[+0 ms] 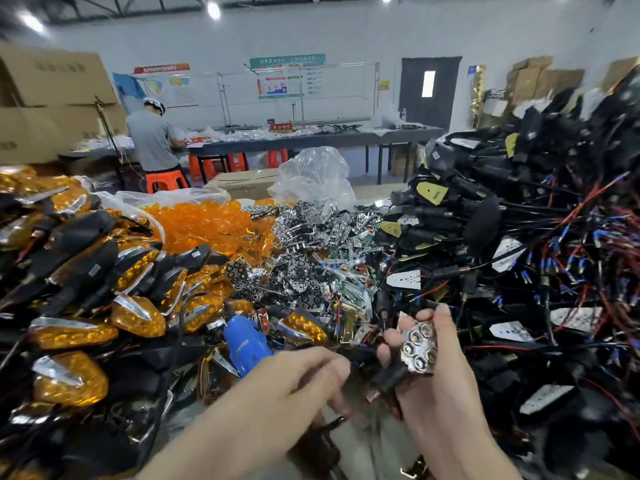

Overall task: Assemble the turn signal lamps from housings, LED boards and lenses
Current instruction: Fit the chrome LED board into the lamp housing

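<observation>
- Your right hand (440, 386), lower right of the frame, grips a chrome reflector (417, 348) with round LED cups. Your thumb is hooked over its top edge.
- A black housing (391, 375) sticks out just under the reflector in that same grip. Most of it is hidden behind your fingers.
- Your left hand (294, 382) sits at lower centre, fingers bent, with the tips right at the housing's dark end. It's motion-blurred, so honestly can't tell if it's pinching anything or just touching.
- A blue power screwdriver (246, 344) lies just above your left hand, half buried in parts.
- Finished amber lamps (138, 320) are heaped on the left. Loose amber lenses (204, 223) and more chrome reflectors (311, 223) sit at centre.
- Wired housings (519, 237) with white LED boards (405, 279) pile up on the right, cut off by the frame edge.
</observation>
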The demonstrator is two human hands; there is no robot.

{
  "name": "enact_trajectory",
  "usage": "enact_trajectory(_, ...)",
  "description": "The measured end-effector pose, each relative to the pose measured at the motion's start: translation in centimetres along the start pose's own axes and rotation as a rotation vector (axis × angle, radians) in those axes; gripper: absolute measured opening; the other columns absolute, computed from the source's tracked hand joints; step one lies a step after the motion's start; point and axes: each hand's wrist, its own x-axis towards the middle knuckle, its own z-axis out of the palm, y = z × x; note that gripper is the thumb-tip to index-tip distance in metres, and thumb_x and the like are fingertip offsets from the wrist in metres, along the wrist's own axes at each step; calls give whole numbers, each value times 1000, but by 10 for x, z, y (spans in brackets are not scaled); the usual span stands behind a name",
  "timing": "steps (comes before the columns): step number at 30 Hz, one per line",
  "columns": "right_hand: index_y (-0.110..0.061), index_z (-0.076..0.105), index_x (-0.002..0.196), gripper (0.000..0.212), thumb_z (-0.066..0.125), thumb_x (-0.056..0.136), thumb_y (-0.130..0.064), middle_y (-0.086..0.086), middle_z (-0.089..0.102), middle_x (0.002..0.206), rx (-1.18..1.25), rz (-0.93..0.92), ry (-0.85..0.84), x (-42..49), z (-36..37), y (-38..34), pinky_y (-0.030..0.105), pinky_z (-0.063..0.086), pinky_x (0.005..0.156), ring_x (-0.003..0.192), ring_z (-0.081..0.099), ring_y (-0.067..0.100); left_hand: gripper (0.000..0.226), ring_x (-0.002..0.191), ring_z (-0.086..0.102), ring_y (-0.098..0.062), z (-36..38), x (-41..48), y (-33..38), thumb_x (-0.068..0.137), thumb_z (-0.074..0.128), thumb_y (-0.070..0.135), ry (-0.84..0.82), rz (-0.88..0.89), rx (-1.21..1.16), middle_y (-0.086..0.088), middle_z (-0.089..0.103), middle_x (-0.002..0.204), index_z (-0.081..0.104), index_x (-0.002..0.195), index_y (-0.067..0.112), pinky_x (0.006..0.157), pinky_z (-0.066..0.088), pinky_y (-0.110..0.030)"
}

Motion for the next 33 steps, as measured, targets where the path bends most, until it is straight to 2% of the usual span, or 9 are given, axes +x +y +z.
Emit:
enact_trajectory(3, -22, 61, 75, 35, 54, 97, -48, -3, 53, 67, 34, 55, -41, 1, -2, -3, 21, 41, 37, 50, 51, 10, 23, 71, 68, -5, -30, 15, -12, 101, 45, 46, 201, -36, 21, 15, 72, 89, 66, 101, 36, 65, 55, -23)
enact_trajectory(6, -21, 55, 84, 29, 53, 101, -45, -3, 52, 66, 22, 40, -39, 7, 2, -5, 19, 37, 36, 48, 48, 9, 19, 71, 66, -3, -53, 41, -31, 101, 48, 35, 391, -88, 120, 10, 71, 83, 63, 111, 30, 58, 51, -16)
enact_trajectory(11, -20, 52, 93, 27, 50, 104, -45, -1, 58, 67, 8, 46, 12, 35, 19, 3, 20, 35, 35, 49, 51, 12, 27, 89, 63, -7, -69, 78, -52, 102, 45, 27, 503, -152, 267, 10, 67, 102, 60, 125, 20, 68, 48, -21)
enact_trajectory(17, -22, 59, 92, 28, 52, 102, -47, -3, 62, 69, 24, 17, 19, 66, 31, 14, 22, 37, 36, 52, 58, 12, 24, 52, 54, -6, -88, 130, -55, 102, 43, 25, 537, -116, 364, 13, 60, 96, 56, 122, 22, 40, 39, -18)
enact_trajectory(22, -19, 63, 93, 25, 54, 103, -41, -1, 62, 71, 10, 80, -24, 72, 30, 16, 23, 40, 39, 55, 58, 14, 38, 79, 65, -18, -112, 182, -62, 100, 41, 11, 507, -188, 549, -7, 59, 126, 50, 137, 12, 58, 51, -28)
enact_trajectory(26, -16, 64, 95, 14, 59, 100, -28, 1, 62, 71, 4, 122, -49, 75, 29, 18, 25, 41, 40, 56, 58, 16, 49, 80, 60, -19, -132, 220, -80, 97, 41, 3, 433, -310, 685, -15, 55, 132, 42, 145, 11, 54, 48, -27)
enact_trajectory(28, -16, 64, 95, 10, 61, 97, -25, 2, 61, 71, 22, 135, -51, 77, 26, 18, 25, 41, 41, 56, 57, 16, 52, 99, 62, -29, -139, 236, -91, 98, 41, 7, 394, -378, 752, -21, 46, 142, 34, 149, 13, 75, 57, -38)
enact_trajectory(30, -16, 65, 94, 9, 64, 90, -24, 2, 61, 73, 29, 146, -36, 77, 25, 17, 26, 41, 41, 56, 57, 15, 55, 116, 57, -37, -142, 251, -101, 101, 40, 13, 363, -428, 746, -23, 35, 151, 25, 153, 14, 94, 53, -49)
enact_trajectory(33, -15, 60, 89, 7, 57, 95, -19, 2, 58, 69, 82, 179, 12, 79, 24, 15, 24, 38, 39, 52, 54, 15, 63, 126, 52, -37, -141, 271, -109, 101, 50, 29, 328, -443, 651, -21, 39, 151, 23, 153, 8, 105, 46, -47)
